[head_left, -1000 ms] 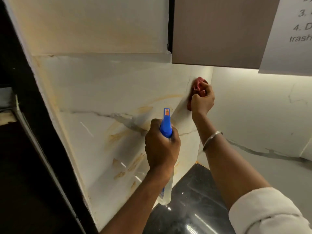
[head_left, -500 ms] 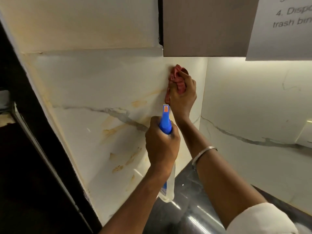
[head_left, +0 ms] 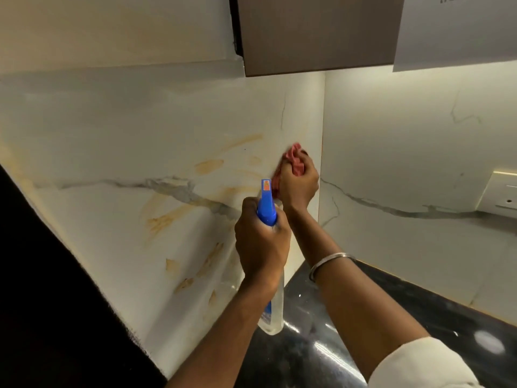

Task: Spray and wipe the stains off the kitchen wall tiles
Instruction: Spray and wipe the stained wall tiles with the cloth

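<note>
Wall tiles (head_left: 126, 121) of pale marbled stone fill the left and centre of the view. They meet a second tiled wall (head_left: 405, 141) at an inside corner, and grey veins run across both. A dark panel (head_left: 42, 275) borders the tiles on the left. A brown cabinet (head_left: 316, 32) hangs over the corner, with a sheet of paper (head_left: 458, 29) stuck to its right part. A glossy black table (head_left: 405, 309) lies below the walls. Orange-yellow stains (head_left: 167, 219) streak and blot the left-hand tiles, from about mid-height down toward the table. Both bare forearms reach in from the bottom edge, and the right one comes out of a white sleeve (head_left: 425, 365). The left hand (head_left: 261, 242) grips the neck of a spray bottle (head_left: 267, 205) with its fingers (head_left: 246, 211) curled tight around it. The bottle's blue head rises above the fist toward the wall, and its clear body hangs below it. The right hand (head_left: 299, 183) is higher and nearer the corner, its fingers bunched round a red cloth (head_left: 293, 159). It holds the cloth against the left-hand tiles just beside the corner, to the right of the upper smears. A silver bangle (head_left: 330, 261) circles the right wrist. A cream socket plate (head_left: 500, 194) sits on the second wall at the far right edge.
</note>
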